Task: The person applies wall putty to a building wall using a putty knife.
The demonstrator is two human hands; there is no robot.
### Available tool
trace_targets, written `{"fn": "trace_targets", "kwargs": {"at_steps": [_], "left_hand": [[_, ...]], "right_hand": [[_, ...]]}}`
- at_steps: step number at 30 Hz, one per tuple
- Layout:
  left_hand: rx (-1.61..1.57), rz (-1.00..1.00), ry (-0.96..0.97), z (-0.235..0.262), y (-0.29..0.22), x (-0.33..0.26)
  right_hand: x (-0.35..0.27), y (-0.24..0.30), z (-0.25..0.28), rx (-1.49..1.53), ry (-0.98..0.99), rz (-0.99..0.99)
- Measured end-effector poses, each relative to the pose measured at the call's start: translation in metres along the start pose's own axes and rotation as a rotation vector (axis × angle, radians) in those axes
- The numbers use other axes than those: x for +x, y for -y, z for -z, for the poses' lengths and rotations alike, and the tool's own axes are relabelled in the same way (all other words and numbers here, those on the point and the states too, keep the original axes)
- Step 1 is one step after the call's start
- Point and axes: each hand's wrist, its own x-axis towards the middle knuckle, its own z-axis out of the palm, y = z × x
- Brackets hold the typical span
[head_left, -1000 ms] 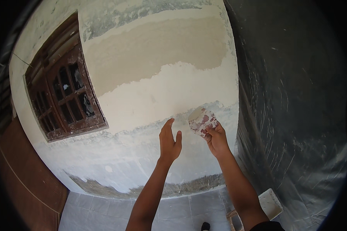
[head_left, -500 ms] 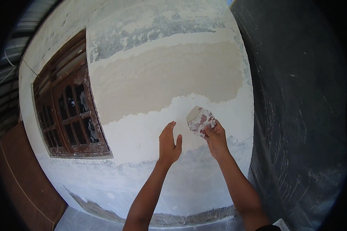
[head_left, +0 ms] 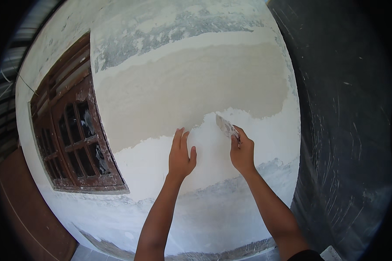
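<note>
A whitewashed wall fills the middle of the view, with a broad beige patch of putty across it, ragged along its lower edge. My right hand pinches a flat putty scraper smeared with white; it is seen nearly edge-on, its tip close to that lower edge. Whether the tip touches the wall I cannot tell. To the left of it my left hand is raised, fingers stretched and thumb apart, holding nothing. Its fingertips overlap the patch's lower border; contact is unclear.
On the left is a brown wooden window with dark panes, set in the wall. A dark scratched surface rises beyond the wall's right edge. Brown boarding stands at lower left, and grey floor tiles show below.
The scraper has turned from showing its broad face to nearly edge-on. My left hand has shifted left and slightly up in the view. The whole view has moved a little.
</note>
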Motion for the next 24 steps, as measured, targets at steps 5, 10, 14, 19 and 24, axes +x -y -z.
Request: {"fn": "trace_targets", "kwargs": {"at_steps": [5, 10, 14, 19, 24], "left_hand": [[0.234, -0.276, -0.092, 0.000, 0.038, 0.033], [0.328, -0.369, -0.125, -0.019, 0.079, 0.034], [0.261, -0.428, -0.233, -0.028, 0.089, 0.030], [0.192, -0.465, -0.225, -0.028, 0.085, 0.029], [0.159, -0.477, -0.199, -0.030, 0.085, 0.030]], "right_hand": [[0.006, -0.006, -0.035, -0.164, -0.148, 0.331], [0.014, -0.030, -0.063, -0.400, -0.287, 0.638], [0.018, -0.043, -0.082, -0.540, -0.325, 0.708], [0.019, -0.070, -0.114, -0.642, -0.380, 0.677], [0.009, -0.073, -0.120, -0.844, -0.353, 0.670]]}}
